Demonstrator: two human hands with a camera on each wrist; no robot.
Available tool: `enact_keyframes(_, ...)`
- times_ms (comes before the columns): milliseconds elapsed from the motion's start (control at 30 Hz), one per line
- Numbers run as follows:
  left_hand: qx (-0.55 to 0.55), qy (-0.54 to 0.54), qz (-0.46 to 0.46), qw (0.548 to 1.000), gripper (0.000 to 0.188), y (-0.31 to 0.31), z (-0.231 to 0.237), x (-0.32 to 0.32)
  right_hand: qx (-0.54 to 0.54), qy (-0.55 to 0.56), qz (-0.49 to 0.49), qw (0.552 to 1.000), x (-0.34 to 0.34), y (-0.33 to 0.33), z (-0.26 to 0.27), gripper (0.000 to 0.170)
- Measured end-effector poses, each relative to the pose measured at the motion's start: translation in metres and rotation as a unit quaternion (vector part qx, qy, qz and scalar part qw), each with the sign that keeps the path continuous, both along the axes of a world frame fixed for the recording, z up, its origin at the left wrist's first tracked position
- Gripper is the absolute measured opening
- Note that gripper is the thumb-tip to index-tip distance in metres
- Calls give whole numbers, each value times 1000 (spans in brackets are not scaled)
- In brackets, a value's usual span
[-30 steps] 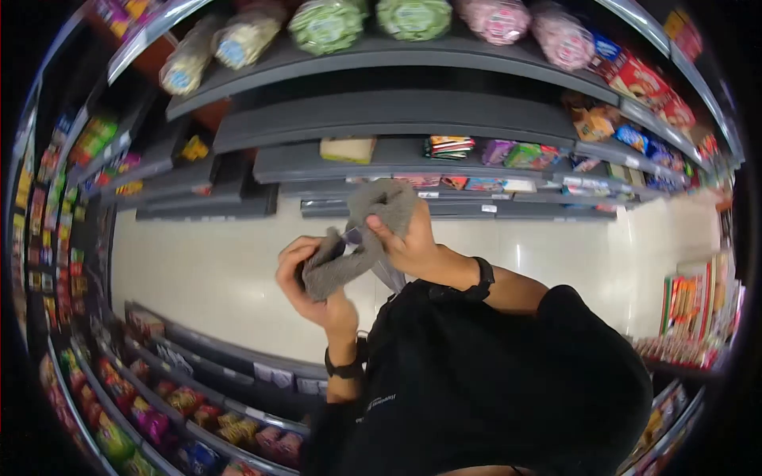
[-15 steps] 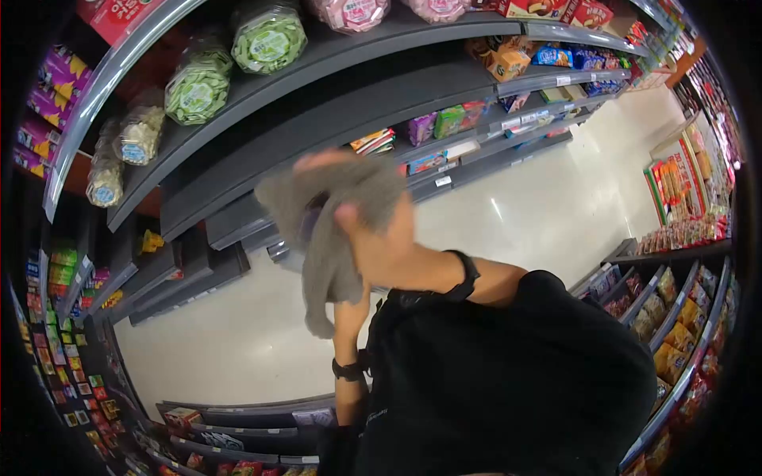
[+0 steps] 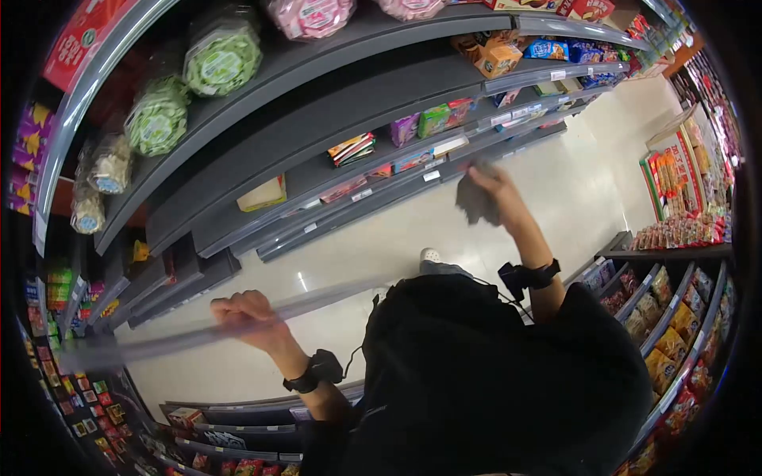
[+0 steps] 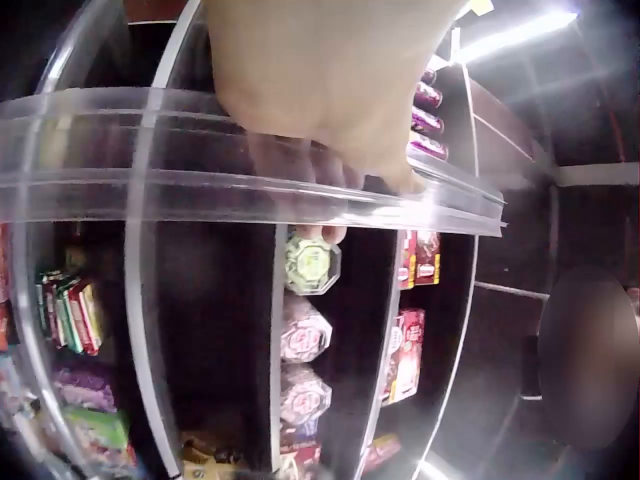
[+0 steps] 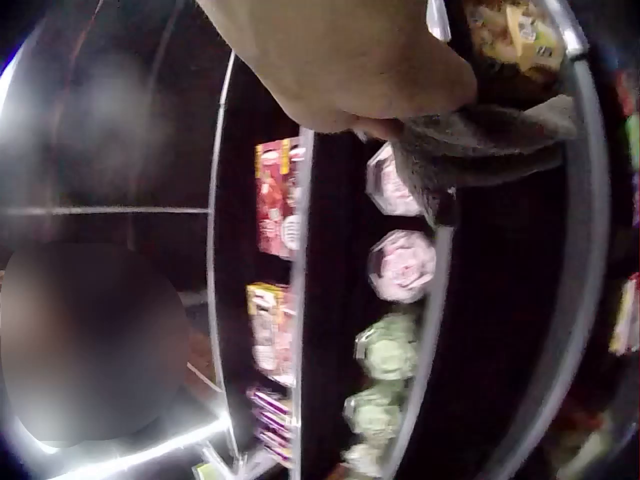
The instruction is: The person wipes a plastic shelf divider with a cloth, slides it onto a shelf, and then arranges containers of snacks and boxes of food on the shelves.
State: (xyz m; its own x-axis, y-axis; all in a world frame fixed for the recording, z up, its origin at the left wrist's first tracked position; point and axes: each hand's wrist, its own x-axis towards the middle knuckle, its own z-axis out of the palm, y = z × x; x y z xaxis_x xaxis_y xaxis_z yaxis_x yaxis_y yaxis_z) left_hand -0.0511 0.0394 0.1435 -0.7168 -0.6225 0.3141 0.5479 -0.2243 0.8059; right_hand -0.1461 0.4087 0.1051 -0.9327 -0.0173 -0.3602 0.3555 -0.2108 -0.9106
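Note:
My left hand (image 3: 250, 319) grips a long clear plastic strip (image 3: 171, 337), which stretches out to both sides of it, blurred in the head view. In the left wrist view the fingers of this hand (image 4: 325, 110) wrap around the transparent strip (image 4: 220, 195). Out to the right, my right hand (image 3: 502, 194) holds a crumpled grey cloth (image 3: 477, 198) that hangs below the fingers. The same cloth (image 5: 480, 150) bunches under the right hand (image 5: 360, 75) in the right wrist view. The two hands are wide apart.
Curved dark shelves (image 3: 317, 103) run along the far side, with green tubs (image 3: 222, 59), snack packets (image 3: 435, 119) and a yellow-edged box (image 3: 262, 194). Lower shelves of bagged snacks (image 3: 671, 345) stand at the right. Pale floor (image 3: 341, 246) lies between the shelves.
The hands have separated, the left moving left and down, the right moving right. The cloth is now in the right hand alone, bunched smaller, and the clear strip shows in the left hand.

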Motion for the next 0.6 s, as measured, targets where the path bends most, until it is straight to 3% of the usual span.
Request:
enact_keyframes(33, 40, 78, -59, 994, 46, 0, 3, -6, 23, -35, 92, 995, 2, 2, -8, 38)
enact_keyframes(100, 56, 101, -104, 988, 49, 13, 18, -13, 165, 57, 192, 966, -3, -2, -47, 47)
enact_keyframes(233, 94, 163, -230, 955, 54, 40, 39, -29, 327, 158, 347, 865, -7, -16, -38, 52)
enact_keyframes(267, 95, 194, -276, 937, 53, 48, 44, -35, 321, 158, 349, 866, -10, -20, -34, 52)
enact_keyframes(367, 67, 220, -339, 912, 51, 66, 55, -48, 400, 271, 400, 779, -22, -26, -34, 55)
enact_keyframes(400, 64, 216, -333, 916, 51, 71, 56, -49, 393, 272, 406, 779, -26, -25, -39, 55)
enact_keyframes(467, 112, 233, -352, 900, 51, 79, 56, -50, 351, 301, 493, 737, -35, -24, -48, 54)
enact_keyframes(533, 111, 231, -340, 905, 50, 80, 53, -47, 334, 335, 474, 742, -39, -17, -60, 48)
enact_keyframes(600, 139, 216, -304, 917, 50, 78, 50, -36, 279, 168, 527, 786, -57, -9, -58, 35)
